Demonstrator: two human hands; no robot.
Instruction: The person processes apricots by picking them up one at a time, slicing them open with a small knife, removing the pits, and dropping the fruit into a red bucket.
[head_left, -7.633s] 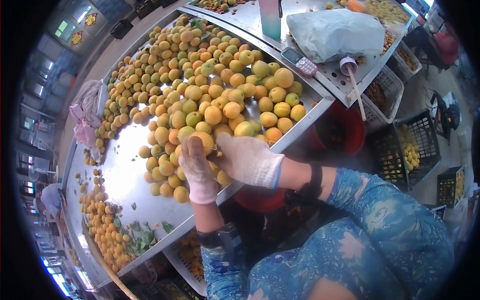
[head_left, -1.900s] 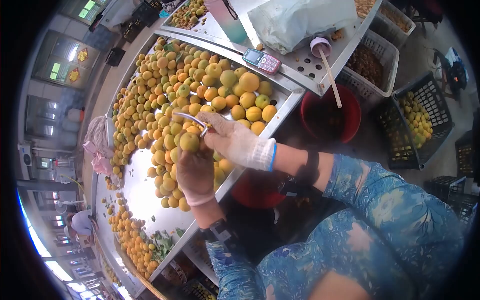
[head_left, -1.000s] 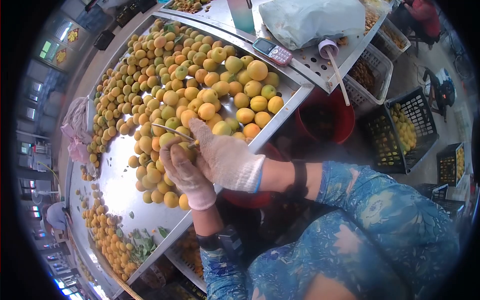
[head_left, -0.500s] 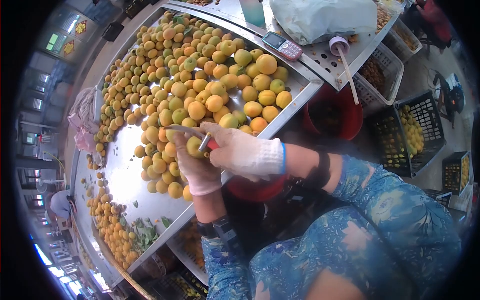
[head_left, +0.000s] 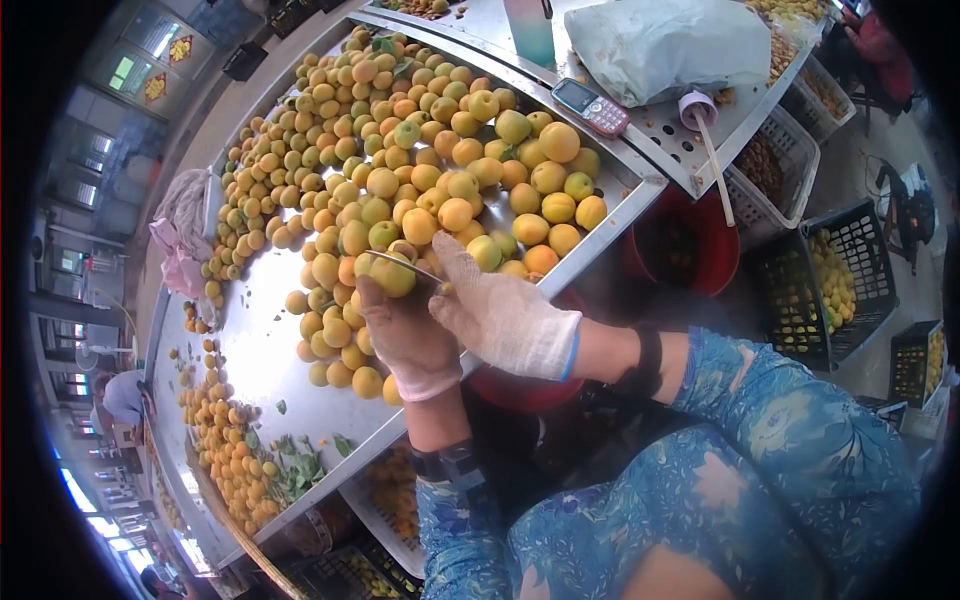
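The left hand (head_left: 408, 335) holds a yellow-green fruit (head_left: 392, 277) at the table's near edge, its fingers closed around the underside. The right hand (head_left: 505, 310) has its fingers clamped on a knife (head_left: 408, 266), whose thin blade lies across the top of that fruit. Both hands wear pale gloves. Loose fruit (head_left: 350, 185) spreads from the table's (head_left: 255, 345) near edge to its far edge, and a smaller pile (head_left: 225, 455) lies with green leaves (head_left: 295, 468) toward the near left corner. A phone (head_left: 591, 107) rests by the far right corner.
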